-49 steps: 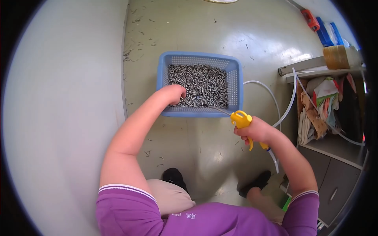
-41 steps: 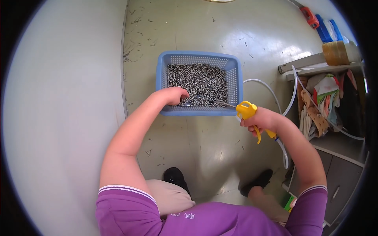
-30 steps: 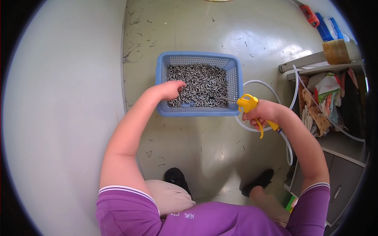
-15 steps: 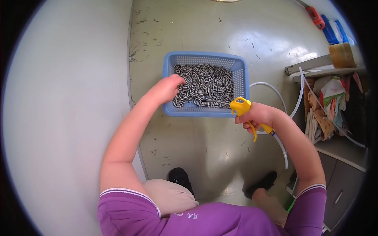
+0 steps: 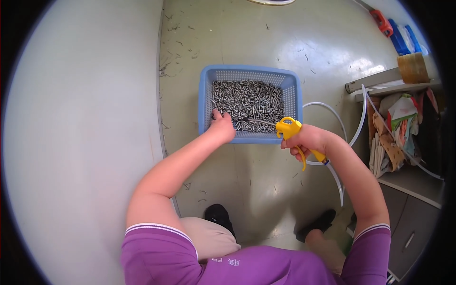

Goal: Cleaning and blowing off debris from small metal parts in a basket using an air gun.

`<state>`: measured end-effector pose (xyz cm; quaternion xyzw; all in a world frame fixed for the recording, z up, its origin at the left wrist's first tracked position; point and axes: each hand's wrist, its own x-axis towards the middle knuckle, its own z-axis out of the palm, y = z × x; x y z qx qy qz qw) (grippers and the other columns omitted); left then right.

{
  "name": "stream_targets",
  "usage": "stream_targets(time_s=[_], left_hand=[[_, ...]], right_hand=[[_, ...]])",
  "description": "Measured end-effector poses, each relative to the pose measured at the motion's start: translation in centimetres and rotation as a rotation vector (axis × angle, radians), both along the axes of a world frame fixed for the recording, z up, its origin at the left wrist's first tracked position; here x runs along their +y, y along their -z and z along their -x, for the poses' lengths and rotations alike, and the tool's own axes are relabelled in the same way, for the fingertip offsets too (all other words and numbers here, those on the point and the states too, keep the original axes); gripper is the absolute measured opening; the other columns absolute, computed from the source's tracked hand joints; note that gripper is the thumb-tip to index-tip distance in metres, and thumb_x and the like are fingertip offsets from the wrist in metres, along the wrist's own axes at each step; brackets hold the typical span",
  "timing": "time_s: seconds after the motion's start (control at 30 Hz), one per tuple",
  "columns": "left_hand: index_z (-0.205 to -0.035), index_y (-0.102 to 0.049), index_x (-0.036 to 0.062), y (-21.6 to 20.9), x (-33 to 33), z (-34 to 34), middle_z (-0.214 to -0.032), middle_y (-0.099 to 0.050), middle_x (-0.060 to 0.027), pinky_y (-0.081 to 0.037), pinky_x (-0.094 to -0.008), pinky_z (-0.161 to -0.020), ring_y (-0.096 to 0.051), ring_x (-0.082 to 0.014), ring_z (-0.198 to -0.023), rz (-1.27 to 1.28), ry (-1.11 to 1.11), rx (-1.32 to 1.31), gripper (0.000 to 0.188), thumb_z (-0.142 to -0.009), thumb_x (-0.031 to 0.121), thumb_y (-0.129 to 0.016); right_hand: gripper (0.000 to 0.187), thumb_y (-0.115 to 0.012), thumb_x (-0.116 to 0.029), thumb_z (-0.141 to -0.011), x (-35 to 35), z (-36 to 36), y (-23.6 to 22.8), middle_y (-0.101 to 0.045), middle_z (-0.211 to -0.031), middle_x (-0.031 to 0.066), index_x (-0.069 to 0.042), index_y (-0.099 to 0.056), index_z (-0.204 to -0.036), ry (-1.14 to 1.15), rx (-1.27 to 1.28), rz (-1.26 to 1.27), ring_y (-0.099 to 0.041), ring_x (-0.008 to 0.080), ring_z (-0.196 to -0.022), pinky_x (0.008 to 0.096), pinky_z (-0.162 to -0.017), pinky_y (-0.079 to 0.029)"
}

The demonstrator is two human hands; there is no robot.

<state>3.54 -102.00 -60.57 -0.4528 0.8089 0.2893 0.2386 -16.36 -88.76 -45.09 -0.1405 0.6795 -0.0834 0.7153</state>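
Small shiny metal cylinders (image 5: pixel 251 97) fill a blue perforated plastic basket (image 5: pixel 251 68) on the floor in front of me. At its near left corner, my left hand (image 5: pixel 222 127) reaches over the rim and touches the pieces, its visible fingers apart and the tips partly hidden. My right hand (image 5: pixel 304 141) is wrapped round a yellow air blow gun (image 5: pixel 289 127) at the basket's near right corner. The gun's thin metal nozzle points left, low over the pieces. A white air hose (image 5: pixel 336 178) runs from the handle.
Dark curled shavings (image 5: pixel 165 71) lie scattered on the greenish floor. A pale panel (image 5: pixel 95 118) bounds the left side. At right, a shelf unit (image 5: pixel 403 190) holds gloves and cloths (image 5: pixel 396 126), with a tape roll (image 5: pixel 412 68) on top. The hose (image 5: pixel 327 105) loops between basket and shelf.
My left hand has moved from the basket's left side to its near left corner, and its fingers have spread. The blow gun has barely shifted in my right hand.
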Motion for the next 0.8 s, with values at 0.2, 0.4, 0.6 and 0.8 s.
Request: stream_targets(time_s=[0.2, 0.4, 0.6, 0.8], left_hand=[[-0.105, -0.061, 0.0076, 1.9, -0.3, -0.9, -0.123, -0.043, -0.0194, -0.041, -0.0421, -0.095, -0.052, -0.0391, -0.105, -0.236, 0.136, 0.439, 0.031, -0.076, 0.014, -0.053], [-0.11, -0.058, 0.0079, -0.5, 2.3, 0.3, -0.132, -0.037, -0.02, -0.036, -0.0471, -0.098, -0.039, -0.0395, -0.119, 0.032, 0.066, 0.346, 0.038, -0.077, 0.025, -0.06], [-0.131, -0.037, 0.0071, -0.2, 0.5, 0.8, -0.143, -0.017, -0.0269, -0.029, -0.0536, -0.102, -0.02, -0.0484, -0.128, 0.148, -0.033, 0.324, 0.076, -0.067, 0.032, -0.071], [-0.122, -0.049, 0.0082, 0.5, 0.2, 0.3, -0.129, -0.036, -0.0179, -0.035, -0.0477, -0.099, -0.035, -0.0382, -0.118, 0.098, 0.051, 0.392, 0.062, -0.067, 0.027, -0.07]], right_hand=[[0.019, -0.059, -0.014, -0.08, -0.2, -0.1, -0.3, -0.054, -0.065, 0.0041, -0.001, -0.058, -0.094, 0.003, 0.013, 0.018, -0.055, 0.0148, -0.054, 0.0289, -0.054, -0.049], [0.019, -0.06, -0.014, -0.08, -0.3, 0.0, -0.9, -0.054, -0.065, 0.004, -0.002, -0.059, -0.094, 0.047, 0.038, 0.062, -0.055, 0.0151, -0.054, 0.0288, -0.053, -0.047], [0.019, -0.063, -0.018, -0.08, -0.6, 0.0, -0.2, -0.054, -0.064, 0.0027, -0.003, -0.06, -0.091, 0.073, 0.036, 0.079, -0.055, 0.0148, -0.054, 0.0294, -0.056, -0.048], [0.017, -0.062, -0.017, -0.081, -1.1, -0.1, -0.5, -0.053, -0.063, 0.0026, -0.003, -0.06, -0.09, 0.107, 0.06, 0.121, -0.054, 0.0149, -0.053, 0.0294, -0.054, -0.047]])
